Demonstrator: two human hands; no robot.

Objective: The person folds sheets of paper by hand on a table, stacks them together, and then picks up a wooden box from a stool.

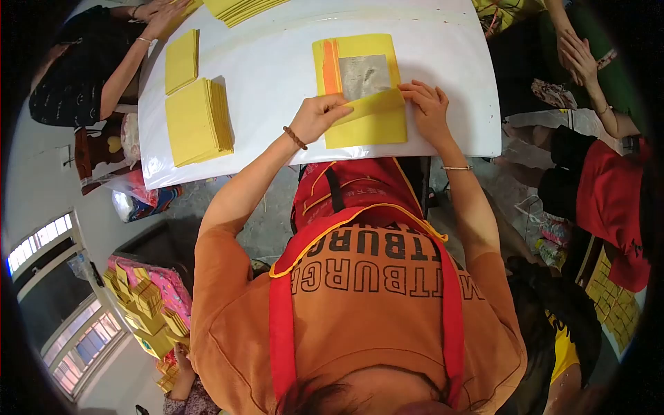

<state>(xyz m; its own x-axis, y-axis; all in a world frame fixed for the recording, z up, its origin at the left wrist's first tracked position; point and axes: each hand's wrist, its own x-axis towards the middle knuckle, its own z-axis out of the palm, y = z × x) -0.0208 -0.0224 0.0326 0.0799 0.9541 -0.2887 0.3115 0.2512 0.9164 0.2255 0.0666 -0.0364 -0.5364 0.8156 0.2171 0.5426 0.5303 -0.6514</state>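
Observation:
A stack of yellow paper sheets (366, 135) lies on the white table in front of me. It bears an orange strip (330, 66) and a silver-grey square (363, 75). The near part of the top yellow sheet (373, 107) is lifted and folded over, covering the lower part of the square. My left hand (318, 119) pinches the left end of this fold between thumb and fingers. At its right end, my right hand (429, 109) grips the corner, thumb below and fingers curved over it.
Two stacks of yellow paper (197, 124) stand on the white table (270, 62) at the left, with another stack (242, 8) at the far edge. Co-workers' arms (124, 76) reach in at the upper left and right. Yellow bundles (149, 304) lie on a pink surface at lower left.

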